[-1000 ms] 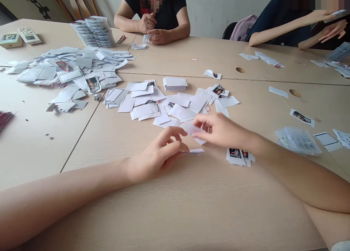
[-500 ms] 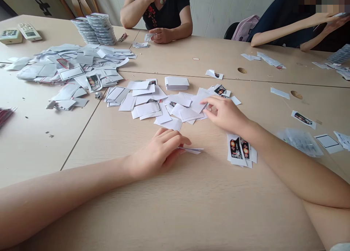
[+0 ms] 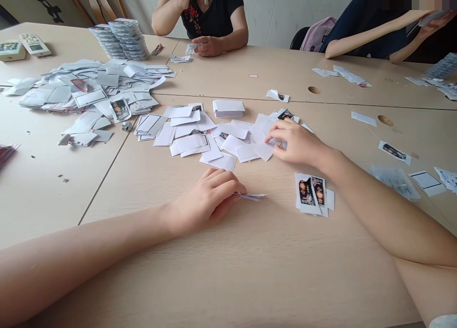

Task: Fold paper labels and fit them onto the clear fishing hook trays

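Note:
Near the middle of the table, my left hand is closed on a thin stack of paper cards, held low over the wood with their edges toward me. My right hand reaches over the right side of a spread of white paper cards. Its fingers are curved, thumb apart from the index, with fingertips at the loose cards. Whether one is gripped there cannot be made out. Below my right forearm lies a small pile of black-printed cards. Behind the spread sits a neat white stack.
A large heap of white cards covers the left back, with stacked clear packs behind. A clear plastic bag and loose slips lie right. Two people sit opposite, one with a hand on the table.
My right hand has shifted slightly right, and a white card by its fingertips lies differently. My left hand keeps its cards in place. The view has moved a little.

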Action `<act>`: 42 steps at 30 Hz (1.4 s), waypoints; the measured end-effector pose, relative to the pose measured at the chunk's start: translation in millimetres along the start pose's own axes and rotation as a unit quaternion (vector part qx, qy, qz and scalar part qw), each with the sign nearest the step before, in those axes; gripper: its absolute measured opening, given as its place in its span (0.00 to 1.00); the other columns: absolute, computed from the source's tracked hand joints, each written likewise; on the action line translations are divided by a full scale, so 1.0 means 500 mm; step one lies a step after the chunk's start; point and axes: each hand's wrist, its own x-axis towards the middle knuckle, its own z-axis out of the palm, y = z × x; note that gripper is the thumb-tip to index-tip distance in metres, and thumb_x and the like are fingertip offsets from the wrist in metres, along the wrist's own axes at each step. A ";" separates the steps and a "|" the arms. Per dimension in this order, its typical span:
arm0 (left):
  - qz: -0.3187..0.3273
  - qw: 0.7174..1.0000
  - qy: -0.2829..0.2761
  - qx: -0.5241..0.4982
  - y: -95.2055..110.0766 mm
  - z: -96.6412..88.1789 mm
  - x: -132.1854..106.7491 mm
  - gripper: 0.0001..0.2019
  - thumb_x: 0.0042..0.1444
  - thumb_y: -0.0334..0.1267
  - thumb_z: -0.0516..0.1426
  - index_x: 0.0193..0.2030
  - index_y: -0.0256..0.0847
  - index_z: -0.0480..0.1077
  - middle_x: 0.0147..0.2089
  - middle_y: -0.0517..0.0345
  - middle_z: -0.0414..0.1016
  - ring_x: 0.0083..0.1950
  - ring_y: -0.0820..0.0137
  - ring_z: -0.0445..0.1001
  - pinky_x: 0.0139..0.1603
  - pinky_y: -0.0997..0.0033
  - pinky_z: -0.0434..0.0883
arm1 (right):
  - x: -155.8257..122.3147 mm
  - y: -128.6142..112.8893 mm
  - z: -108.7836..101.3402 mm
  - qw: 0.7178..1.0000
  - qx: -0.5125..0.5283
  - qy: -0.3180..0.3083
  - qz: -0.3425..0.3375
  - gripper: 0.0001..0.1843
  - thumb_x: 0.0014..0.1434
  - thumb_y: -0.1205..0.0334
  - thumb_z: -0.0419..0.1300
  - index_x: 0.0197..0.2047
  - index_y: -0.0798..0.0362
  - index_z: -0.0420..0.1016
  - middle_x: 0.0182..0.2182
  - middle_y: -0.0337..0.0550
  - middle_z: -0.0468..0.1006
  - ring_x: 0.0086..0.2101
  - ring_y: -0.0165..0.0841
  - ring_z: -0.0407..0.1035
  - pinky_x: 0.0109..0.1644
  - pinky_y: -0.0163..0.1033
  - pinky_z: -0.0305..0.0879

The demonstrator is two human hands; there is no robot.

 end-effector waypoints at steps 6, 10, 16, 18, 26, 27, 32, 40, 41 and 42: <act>-0.002 1.000 -0.005 -0.004 -0.001 0.000 0.001 0.07 0.62 0.28 0.50 0.43 0.38 0.68 0.37 0.55 0.70 0.38 0.72 0.67 0.44 0.69 0.65 | -0.005 0.012 -0.036 0.988 0.024 -0.146 -0.040 0.27 0.57 0.64 0.52 0.61 0.47 0.64 0.60 0.42 0.65 0.59 0.42 0.56 0.62 0.53 0.49; 0.000 1.000 -0.006 -0.006 -0.002 0.001 0.001 0.07 0.62 0.28 0.50 0.43 0.38 0.68 0.37 0.55 0.70 0.38 0.72 0.67 0.44 0.69 0.65 | -0.004 0.019 -0.050 0.989 0.007 -0.147 -0.014 0.23 0.56 0.56 0.56 0.56 0.48 0.70 0.53 0.46 0.72 0.55 0.46 0.61 0.59 0.56 0.51; 0.005 1.000 -0.007 -0.008 -0.005 0.003 0.000 0.08 0.62 0.27 0.49 0.43 0.38 0.67 0.37 0.54 0.70 0.38 0.71 0.67 0.43 0.69 0.65 | 0.017 -0.007 -0.051 0.982 0.126 -0.141 0.011 0.12 0.58 0.61 0.54 0.39 0.51 0.79 0.39 0.42 0.78 0.39 0.35 0.70 0.45 0.43 0.62; 0.006 1.000 -0.004 -0.010 -0.004 0.004 0.000 0.08 0.61 0.27 0.50 0.43 0.38 0.67 0.37 0.55 0.70 0.38 0.71 0.67 0.43 0.69 0.65 | 0.033 -0.023 -0.038 0.980 0.152 -0.131 0.009 0.11 0.57 0.61 0.56 0.38 0.51 0.79 0.39 0.42 0.77 0.39 0.35 0.69 0.43 0.41 0.62; -0.002 1.000 0.007 -0.014 -0.002 0.004 -0.001 0.06 0.60 0.27 0.51 0.43 0.38 0.66 0.36 0.56 0.70 0.38 0.72 0.67 0.43 0.69 0.65 | 0.056 -0.041 0.004 0.984 0.133 -0.121 0.010 0.13 0.55 0.58 0.61 0.43 0.53 0.76 0.35 0.43 0.73 0.35 0.34 0.66 0.39 0.39 0.61; -0.003 1.000 0.005 -0.017 -0.002 0.004 -0.001 0.06 0.60 0.27 0.51 0.42 0.38 0.66 0.36 0.56 0.70 0.38 0.72 0.67 0.43 0.69 0.65 | 0.053 -0.041 0.003 0.985 0.128 -0.114 0.015 0.10 0.54 0.58 0.61 0.39 0.53 0.76 0.36 0.43 0.73 0.36 0.34 0.66 0.39 0.39 0.60; -0.003 1.000 0.003 -0.023 0.000 0.000 0.001 0.06 0.60 0.27 0.51 0.39 0.38 0.66 0.35 0.56 0.70 0.37 0.71 0.67 0.41 0.70 0.66 | 0.043 -0.051 -0.018 0.986 0.113 -0.117 0.033 0.06 0.55 0.59 0.60 0.32 0.52 0.73 0.39 0.43 0.72 0.41 0.36 0.64 0.39 0.39 0.59; 0.009 0.996 0.059 0.064 0.007 0.000 -0.002 0.07 0.55 0.24 0.53 0.37 0.38 0.68 0.49 0.46 0.67 0.49 0.63 0.64 0.48 0.61 0.65 | -0.006 -0.150 -0.060 0.939 0.276 -0.205 0.023 0.06 0.56 0.59 0.58 0.32 0.52 0.73 0.28 0.38 0.74 0.29 0.28 0.66 0.31 0.35 0.58; 0.006 0.995 0.064 0.071 0.008 -0.001 -0.002 0.06 0.55 0.25 0.53 0.37 0.38 0.68 0.52 0.44 0.65 0.50 0.62 0.63 0.49 0.60 0.64 | -0.011 -0.163 -0.060 0.929 0.301 -0.215 0.019 0.07 0.56 0.59 0.58 0.33 0.52 0.73 0.28 0.37 0.74 0.28 0.27 0.66 0.31 0.34 0.58; 0.006 0.995 0.063 0.071 0.009 -0.002 -0.002 0.06 0.55 0.25 0.53 0.37 0.38 0.67 0.53 0.43 0.65 0.52 0.61 0.63 0.50 0.59 0.64 | -0.015 -0.171 -0.059 0.917 0.327 -0.229 0.014 0.07 0.57 0.58 0.58 0.33 0.52 0.73 0.29 0.37 0.75 0.28 0.27 0.66 0.30 0.34 0.59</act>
